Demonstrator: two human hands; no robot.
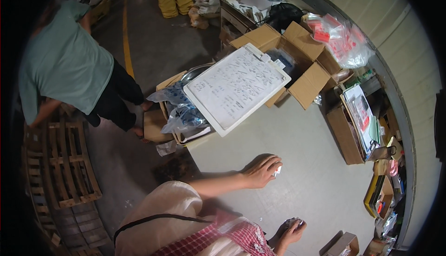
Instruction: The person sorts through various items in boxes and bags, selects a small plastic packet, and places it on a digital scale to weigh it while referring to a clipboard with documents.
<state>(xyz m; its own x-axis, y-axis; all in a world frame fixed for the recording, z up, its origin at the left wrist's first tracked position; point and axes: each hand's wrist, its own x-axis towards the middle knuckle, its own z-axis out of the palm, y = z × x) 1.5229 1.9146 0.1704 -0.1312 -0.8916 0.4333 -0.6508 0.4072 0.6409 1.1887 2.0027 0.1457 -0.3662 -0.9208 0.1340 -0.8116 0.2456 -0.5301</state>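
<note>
My left hand (263,172) is over the light grey table (297,137), its fingers closed round a small white piece (278,171) with a red mark. Only one end of that piece shows past the fingertips, so its kind is unclear. Nearer to my body, my right hand (292,233) is closed, with something small and dark at its fingertips that I cannot make out. A white clipboard (237,89) with a handwritten sheet lies beyond my left hand, across the table's far left corner.
Behind the clipboard stands an open cardboard box (308,86). A carton of papers (344,135) and a yellow-black tray (370,196) line the right side. A small carton (340,246) sits near my right hand. At far left, a person (69,61) stands by wooden pallets (72,163).
</note>
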